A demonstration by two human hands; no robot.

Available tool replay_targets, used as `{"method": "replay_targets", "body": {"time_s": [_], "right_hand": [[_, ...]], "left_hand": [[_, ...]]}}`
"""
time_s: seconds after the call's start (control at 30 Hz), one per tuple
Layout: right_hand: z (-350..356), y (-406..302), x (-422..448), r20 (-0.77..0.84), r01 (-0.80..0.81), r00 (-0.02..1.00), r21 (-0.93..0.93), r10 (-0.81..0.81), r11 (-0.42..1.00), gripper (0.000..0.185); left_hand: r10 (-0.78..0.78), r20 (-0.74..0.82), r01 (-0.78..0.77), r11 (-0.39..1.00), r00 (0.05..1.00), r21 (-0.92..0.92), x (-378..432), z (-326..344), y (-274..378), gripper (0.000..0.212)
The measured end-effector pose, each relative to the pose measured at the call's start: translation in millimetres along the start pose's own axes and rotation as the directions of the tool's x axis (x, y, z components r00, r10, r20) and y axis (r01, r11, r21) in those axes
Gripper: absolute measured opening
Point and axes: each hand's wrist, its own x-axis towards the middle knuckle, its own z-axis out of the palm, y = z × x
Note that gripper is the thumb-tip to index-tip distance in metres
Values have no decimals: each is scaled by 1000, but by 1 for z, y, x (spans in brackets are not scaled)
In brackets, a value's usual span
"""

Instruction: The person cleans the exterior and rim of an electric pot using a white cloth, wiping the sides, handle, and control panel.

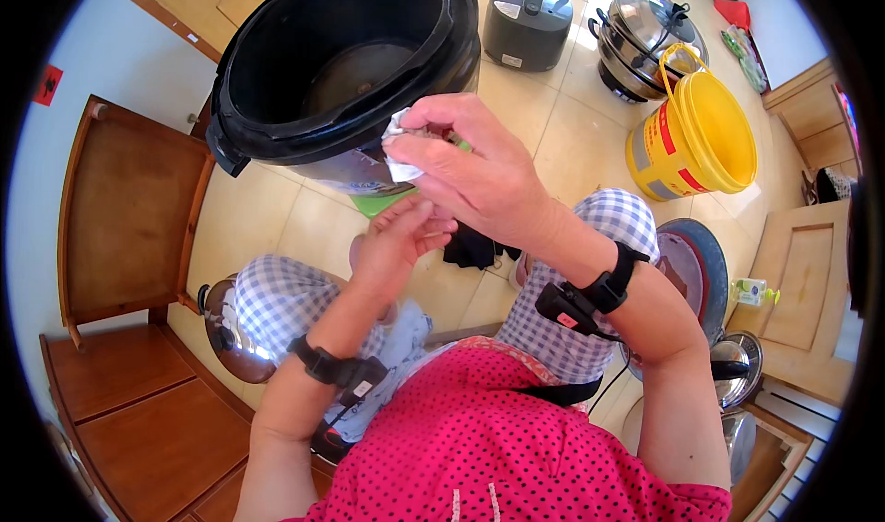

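Observation:
A large electric cooker body [359,73] with a black rim and side handle stands lidless in front of me, its dark interior showing. My right hand [477,166] pinches a crumpled white cloth or tissue [401,150] against or just off the cooker's outer wall. Below it, my left hand [404,242] is loosely curled with fingers apart, close under the right palm; nothing shows in it. Part of a green thing [377,204], possibly a stool, shows beneath the cooker.
A small grey rice cooker [529,28], stacked steel pots [639,38] and a yellow bucket [712,135] stand on the tiled floor. By my knees lie a glass lid [231,328] and a round basin [712,273]. A wooden chair [131,211] is at left.

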Motion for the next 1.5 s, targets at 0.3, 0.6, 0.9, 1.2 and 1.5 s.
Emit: {"method": "replay_targets", "body": {"time_s": [0.3,0.6,0.9,1.2,1.5], "right_hand": [[-10,23,-5,-191,-100,980,-225,56,969,26],[-19,51,7,-332,-276,913,-72,238,959,20],[-36,93,19,-213,-587,659,455,721,670,22],[-24,99,-6,-23,-762,622,211,783,612,23],[-5,115,-43,67,-806,581,-93,811,585,22]], "left_hand": [[-193,-19,188,926,981,327,-4,6,-15,26],[-256,30,224,892,966,393,-4,5,-23,26],[-287,16,249,856,958,454,-2,2,-26,28],[-289,5,256,855,957,452,-3,-1,-26,27],[-294,35,245,853,955,461,-4,-1,-27,26]]}}
